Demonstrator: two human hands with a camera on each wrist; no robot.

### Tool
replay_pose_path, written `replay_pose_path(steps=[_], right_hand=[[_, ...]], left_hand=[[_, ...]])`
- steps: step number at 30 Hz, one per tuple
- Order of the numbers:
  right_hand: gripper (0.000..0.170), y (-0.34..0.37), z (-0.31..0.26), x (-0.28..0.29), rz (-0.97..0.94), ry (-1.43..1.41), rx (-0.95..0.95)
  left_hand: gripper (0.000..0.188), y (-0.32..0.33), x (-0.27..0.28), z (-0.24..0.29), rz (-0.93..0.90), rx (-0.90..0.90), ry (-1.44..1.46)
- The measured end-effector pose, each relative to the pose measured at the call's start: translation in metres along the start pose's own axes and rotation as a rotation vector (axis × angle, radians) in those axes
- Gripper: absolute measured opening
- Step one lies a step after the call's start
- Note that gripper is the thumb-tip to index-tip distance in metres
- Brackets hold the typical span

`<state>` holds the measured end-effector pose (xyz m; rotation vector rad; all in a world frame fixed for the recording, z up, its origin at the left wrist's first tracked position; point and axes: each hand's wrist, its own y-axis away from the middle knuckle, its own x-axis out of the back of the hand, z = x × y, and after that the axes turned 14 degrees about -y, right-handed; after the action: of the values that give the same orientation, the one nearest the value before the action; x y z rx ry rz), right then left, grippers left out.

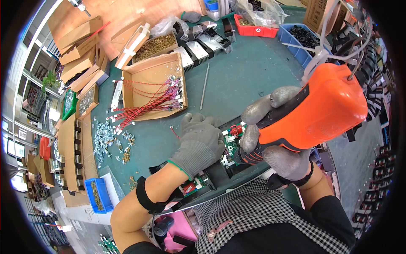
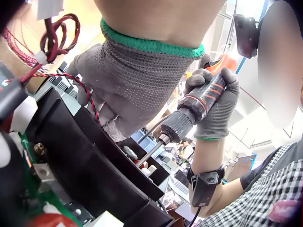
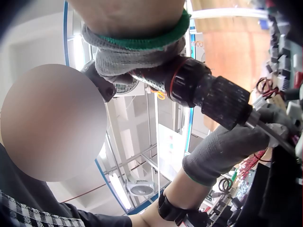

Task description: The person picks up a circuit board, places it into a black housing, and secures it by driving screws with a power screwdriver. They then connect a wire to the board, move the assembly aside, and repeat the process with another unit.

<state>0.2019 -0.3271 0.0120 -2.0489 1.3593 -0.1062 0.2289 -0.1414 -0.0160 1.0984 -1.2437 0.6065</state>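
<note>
My gloved right hand (image 1: 287, 161) grips an orange and black power screwdriver (image 1: 315, 108). Its long bit (image 2: 152, 153) points down into a black housing (image 2: 90, 165). Inside the housing lies a green circuit board (image 1: 229, 147) with white connectors and a red wire coil. My gloved left hand (image 1: 198, 142) is at the housing's far side, fingers bent down toward the board, fingertips close to the bit in the right wrist view. I cannot tell whether those fingertips pinch anything. A twisted red-black wire (image 2: 87, 90) runs beside the left hand. Another board section (image 1: 192, 186) shows below the left wrist.
A cardboard box (image 1: 127, 95) of red-black wire leads stands beyond the left hand. Loose screws (image 1: 103, 142) are scattered at left, near a blue bin (image 1: 98, 194). A metal rod (image 1: 204, 86) lies on the green table. Red (image 1: 256, 31) and blue (image 1: 292, 46) bins stand at the back.
</note>
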Motion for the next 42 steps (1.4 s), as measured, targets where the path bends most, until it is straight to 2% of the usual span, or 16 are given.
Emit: replay_pose_path(steps=[3,10,13,16,19,22,25,31,34,37,40,42], right_hand=[[0.07,0.0,0.0,0.001,-0.033,0.177,-0.001],[0.066,0.003,0.002,-0.004,-0.072,0.28,-0.01],[0.065,0.005,0.001,-0.008,-0.108,0.309,-0.016],[0.064,0.007,0.003,-0.012,-0.13,0.328,-0.018],[0.063,0.007,0.005,-0.015,-0.138,0.338,-0.021],[0.062,0.006,0.006,-0.017,-0.131,0.339,-0.02],[0.061,0.005,0.006,-0.019,-0.124,0.338,-0.02],[0.06,0.006,0.01,-0.026,-0.113,0.359,-0.03],[0.06,0.005,0.011,-0.028,-0.098,0.371,-0.042],[0.06,0.005,0.013,-0.03,-0.072,0.366,-0.061],[0.06,0.004,0.018,-0.029,-0.039,0.258,-0.065],[0.062,0.002,0.013,-0.03,-0.08,0.326,-0.054]], left_hand=[[0.024,0.0,-0.001,0.002,-0.02,0.016,-0.016],[0.026,0.001,-0.001,0.003,-0.057,0.032,0.05],[0.029,0.005,-0.013,0.0,0.171,0.002,0.058],[0.031,0.001,-0.026,-0.005,0.19,-0.005,0.237],[0.032,-0.001,-0.027,-0.004,0.129,0.019,0.135],[0.034,-0.004,-0.036,-0.007,0.257,-0.029,0.185],[0.036,0.0,-0.019,-0.002,0.04,0.038,0.1],[0.037,-0.007,-0.036,-0.007,0.175,0.017,0.219],[0.04,0.0,-0.03,-0.003,0.163,0.05,0.167],[0.041,-0.002,-0.032,-0.005,0.188,0.0,0.254],[0.037,0.0,-0.023,-0.003,0.088,0.014,0.199],[0.035,-0.008,-0.021,-0.004,-0.034,0.02,0.177]])
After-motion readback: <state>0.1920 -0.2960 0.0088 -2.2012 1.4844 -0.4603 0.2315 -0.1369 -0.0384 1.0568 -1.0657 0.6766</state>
